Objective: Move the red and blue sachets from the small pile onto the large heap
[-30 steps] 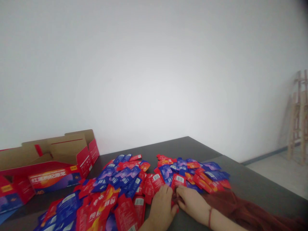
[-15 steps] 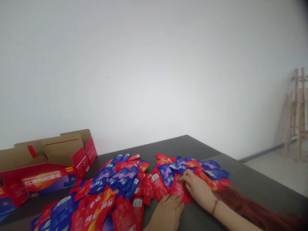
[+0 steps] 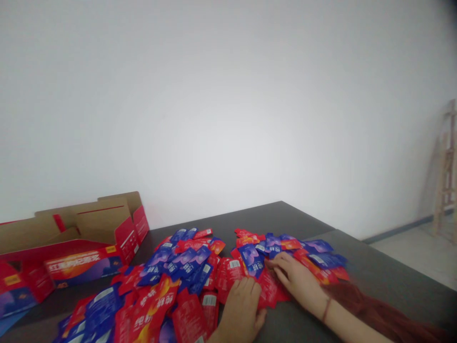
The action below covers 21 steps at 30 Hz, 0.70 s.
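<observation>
My left hand (image 3: 241, 307) lies low over the near edge of a red sachet with a barcode (image 3: 233, 269), its thumb apart from the fingers. My right hand (image 3: 298, 278) has its fingers bent at the upper edge of another red sachet (image 3: 268, 288), which lies flat between the hands. Part of that sachet is covered by the fingers. A blue and purple sachet (image 3: 251, 259) sits just beyond, within a spread of red and blue sachets (image 3: 285, 244). To the left is a larger heap of the same sachets (image 3: 153, 305).
An open red cardboard box (image 3: 84, 264) with a brown inside stands at the left by the white wall (image 3: 228, 114). Brown-red cloth (image 3: 360, 305) lies along my right forearm. The dark table (image 3: 382, 281) ends at the right, and a wooden stand (image 3: 446, 176) is on the floor beyond.
My left hand has shifted left and away from the middle red sachet, onto the barcoded one. My right hand stays at the middle sachet. The whole view has swung slightly left.
</observation>
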Each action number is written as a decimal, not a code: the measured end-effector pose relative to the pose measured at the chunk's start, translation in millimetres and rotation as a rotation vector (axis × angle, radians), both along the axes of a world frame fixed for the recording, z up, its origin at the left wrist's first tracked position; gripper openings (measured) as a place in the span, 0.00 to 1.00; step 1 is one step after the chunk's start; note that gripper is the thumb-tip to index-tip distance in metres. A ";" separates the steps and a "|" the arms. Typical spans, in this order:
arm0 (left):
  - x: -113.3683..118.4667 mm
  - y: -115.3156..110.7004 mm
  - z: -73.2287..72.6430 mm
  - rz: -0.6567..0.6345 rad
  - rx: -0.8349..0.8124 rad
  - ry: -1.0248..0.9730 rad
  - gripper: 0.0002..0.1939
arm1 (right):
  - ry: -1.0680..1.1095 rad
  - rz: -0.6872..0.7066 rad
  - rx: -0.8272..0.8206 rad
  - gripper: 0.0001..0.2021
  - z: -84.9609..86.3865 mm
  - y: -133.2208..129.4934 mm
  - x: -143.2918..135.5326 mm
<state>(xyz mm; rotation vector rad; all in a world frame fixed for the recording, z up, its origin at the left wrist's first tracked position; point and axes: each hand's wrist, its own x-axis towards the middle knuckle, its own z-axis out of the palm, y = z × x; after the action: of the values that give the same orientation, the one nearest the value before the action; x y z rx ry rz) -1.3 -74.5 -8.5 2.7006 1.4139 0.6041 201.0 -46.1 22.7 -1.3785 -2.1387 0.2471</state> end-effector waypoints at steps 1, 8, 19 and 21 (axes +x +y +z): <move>0.3 -0.2 1.0 0.001 -0.014 -0.007 0.14 | -0.010 -0.061 -0.005 0.16 0.0 4.9 2.5; -3.7 1.5 7.6 -0.075 -0.118 -0.055 0.12 | -0.258 -0.199 -0.066 0.09 3.7 8.0 4.5; -5.4 3.2 6.0 0.057 -0.126 0.022 0.04 | -0.418 0.218 0.066 0.13 -11.0 -28.6 -33.2; -6.7 3.8 12.6 0.058 -0.144 0.059 0.04 | -0.400 0.275 0.070 0.14 -10.0 -32.9 -32.6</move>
<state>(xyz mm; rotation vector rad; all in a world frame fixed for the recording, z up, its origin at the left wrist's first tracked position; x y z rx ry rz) -8.0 -70.7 4.1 2.5941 1.4920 0.4106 168.4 -79.1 12.7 -1.1652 -2.6424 -0.0023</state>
